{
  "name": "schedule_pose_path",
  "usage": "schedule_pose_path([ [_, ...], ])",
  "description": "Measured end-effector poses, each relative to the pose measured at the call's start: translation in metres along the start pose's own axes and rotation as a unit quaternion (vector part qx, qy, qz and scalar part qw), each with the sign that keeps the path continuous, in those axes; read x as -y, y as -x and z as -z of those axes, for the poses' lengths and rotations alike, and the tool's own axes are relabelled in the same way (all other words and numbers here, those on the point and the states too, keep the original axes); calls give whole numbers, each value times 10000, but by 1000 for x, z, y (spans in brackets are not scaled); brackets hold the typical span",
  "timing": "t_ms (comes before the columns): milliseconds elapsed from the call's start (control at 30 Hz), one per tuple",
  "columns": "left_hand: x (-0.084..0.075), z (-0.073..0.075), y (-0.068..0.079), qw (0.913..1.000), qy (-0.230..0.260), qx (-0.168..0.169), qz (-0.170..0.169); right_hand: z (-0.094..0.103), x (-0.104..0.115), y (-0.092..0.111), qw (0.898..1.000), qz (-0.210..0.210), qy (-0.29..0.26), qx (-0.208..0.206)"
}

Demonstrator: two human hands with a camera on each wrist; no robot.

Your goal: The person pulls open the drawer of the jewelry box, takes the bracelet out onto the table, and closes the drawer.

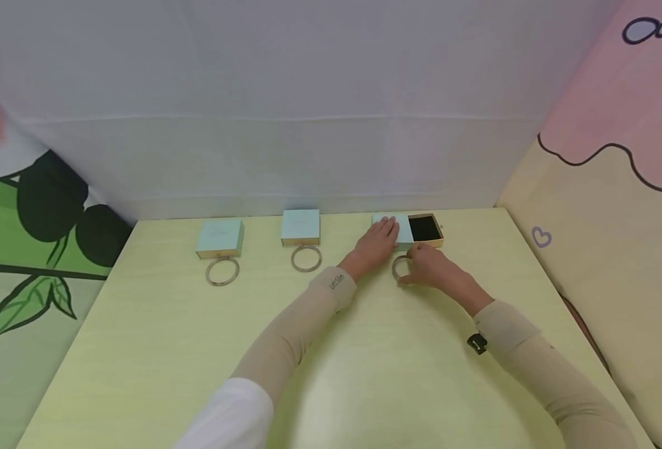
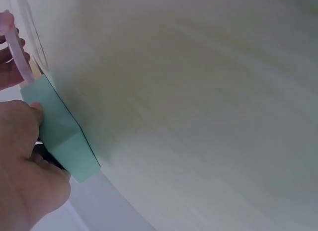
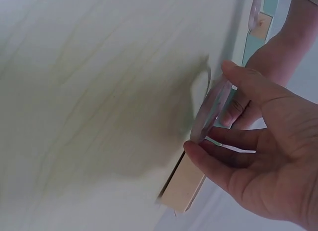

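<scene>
At the back right of the table lies a light-blue jewellery box point(image 1: 404, 232), its black-lined drawer point(image 1: 426, 228) pulled out to the right. My left hand point(image 1: 377, 242) holds the box's sleeve, fingers over the top; in the left wrist view the thumb lies along the blue side point(image 2: 64, 131). Just in front, my right hand point(image 1: 433, 268) pinches a pale, translucent bangle point(image 1: 396, 268) by its edge between thumb and fingertips. In the right wrist view the bangle point(image 3: 211, 109) stands tilted up beside the tan drawer front point(image 3: 183, 186).
Two more light-blue boxes stand along the back, a left one point(image 1: 220, 237) and a middle one point(image 1: 300, 226), both with their drawers in. One bangle point(image 1: 222, 282) lies before the left box, another point(image 1: 307, 269) before the middle one. A pale curtain point(image 1: 308, 156) hangs behind the table.
</scene>
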State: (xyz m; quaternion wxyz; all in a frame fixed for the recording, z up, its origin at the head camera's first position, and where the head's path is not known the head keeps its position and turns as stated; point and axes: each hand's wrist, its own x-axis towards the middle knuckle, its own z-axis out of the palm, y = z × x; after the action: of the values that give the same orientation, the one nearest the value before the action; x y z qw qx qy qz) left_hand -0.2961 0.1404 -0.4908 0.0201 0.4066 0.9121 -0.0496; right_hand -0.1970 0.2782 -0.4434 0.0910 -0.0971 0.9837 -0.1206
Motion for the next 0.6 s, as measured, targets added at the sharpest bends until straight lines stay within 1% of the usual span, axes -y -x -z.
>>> schedule_pose_path([
  [100,-1,-1,0,10000,-15,4,-2,-4,0,-3,9999,-80,-48,88],
  [167,-2,0,1,10000,-42,-26,-29,-8,-1,-5,9999,-63,-89,49],
  [333,-3,2,3,9999,-106,-41,-50,-15,-4,-11,9998,54,9,-189],
  [400,-2,3,3,10000,-74,-2,-51,-16,-6,-13,9997,27,61,-241],
  [600,1,6,1,9999,-122,6,-25,-22,-10,-20,9990,-29,-66,-446],
])
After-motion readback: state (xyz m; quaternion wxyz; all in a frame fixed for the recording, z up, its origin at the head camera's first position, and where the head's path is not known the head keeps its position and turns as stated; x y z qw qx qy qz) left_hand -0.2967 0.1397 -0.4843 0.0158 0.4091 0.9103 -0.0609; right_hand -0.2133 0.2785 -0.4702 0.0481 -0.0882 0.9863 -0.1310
